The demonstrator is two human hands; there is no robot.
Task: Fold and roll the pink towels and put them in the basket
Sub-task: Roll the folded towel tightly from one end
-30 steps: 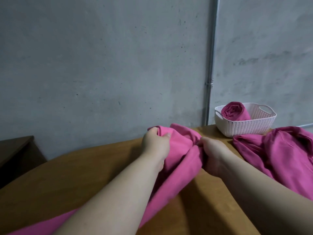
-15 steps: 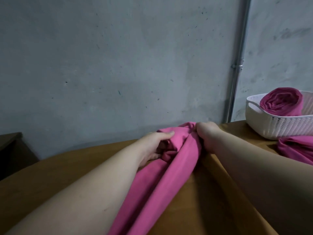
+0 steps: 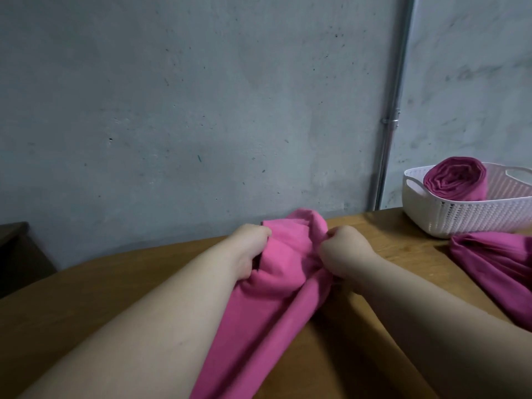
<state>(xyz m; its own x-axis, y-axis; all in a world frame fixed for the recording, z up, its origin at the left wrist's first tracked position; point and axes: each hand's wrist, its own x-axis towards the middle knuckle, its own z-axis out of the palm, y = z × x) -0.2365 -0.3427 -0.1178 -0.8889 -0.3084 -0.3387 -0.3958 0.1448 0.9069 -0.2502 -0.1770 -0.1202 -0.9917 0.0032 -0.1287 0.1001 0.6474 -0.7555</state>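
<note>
- the left hand (image 3: 249, 249) is gripping the far end of a pink towel (image 3: 267, 312) from its left side, with its fingers (image 3: 260, 230) curling over the bunched cloth.
- the right hand (image 3: 344, 254) is clenching on the same bunched end from the right, its fingers (image 3: 334, 234) curling in tight and pinching the fabric.
- the pink towel is lying on the wooden surface (image 3: 115, 289) as a long, narrow band, running from the two hands back toward the bottom edge of the view between the forearms. its far end is humping up in loose folds between the hands.
- a white perforated basket (image 3: 466, 218) is sitting at the far right of the surface, close to the wall and well apart from the hands.
- a rolled towel (image 3: 456, 180) — darker pink, its spiral end facing the camera — is lying in the left part of the basket, rising above the rim.
- a heap of loose pink cloth (image 3: 495, 269) is lying on the surface just in front of the basket, right up against its front wall and spilling toward the right edge of the view.
- a grey concrete wall (image 3: 201, 110) is standing behind the surface, with a metal pipe (image 3: 393, 116) running up it just left of the basket.
- a dark piece of furniture (image 3: 17, 249) is showing at the left edge — only partly in view.
</note>
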